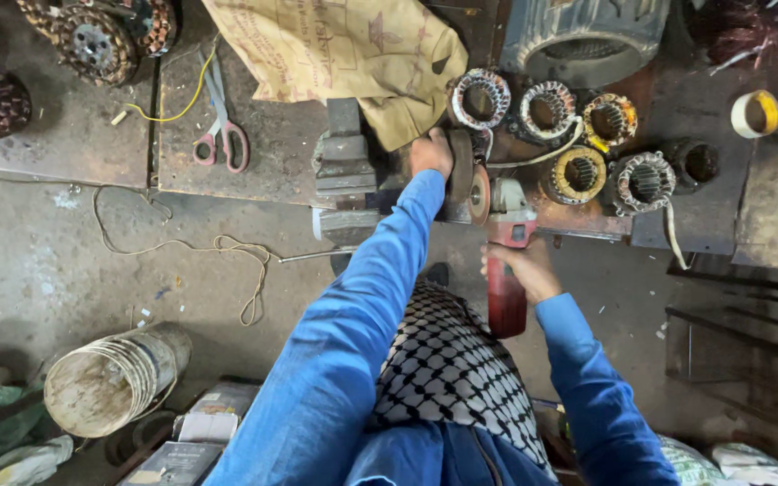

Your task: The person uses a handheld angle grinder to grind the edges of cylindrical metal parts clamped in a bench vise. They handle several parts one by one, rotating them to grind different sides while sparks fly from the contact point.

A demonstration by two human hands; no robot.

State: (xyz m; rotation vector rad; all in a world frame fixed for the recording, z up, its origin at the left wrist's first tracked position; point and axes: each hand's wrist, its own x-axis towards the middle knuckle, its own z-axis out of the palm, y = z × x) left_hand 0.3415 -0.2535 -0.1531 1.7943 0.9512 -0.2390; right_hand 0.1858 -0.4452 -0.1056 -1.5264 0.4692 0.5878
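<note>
Grinder (504,261) sat at the bench's front edge, right hand (522,268) gripping its red body. Left hand (431,151) clasped the dark round part (460,165) against the disc (479,193); a firm, steady hold seemed wise.

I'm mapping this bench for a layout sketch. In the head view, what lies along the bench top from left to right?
Red-handled scissors → vise → left hand → angle grinder held by right hand → tape roll.
</note>
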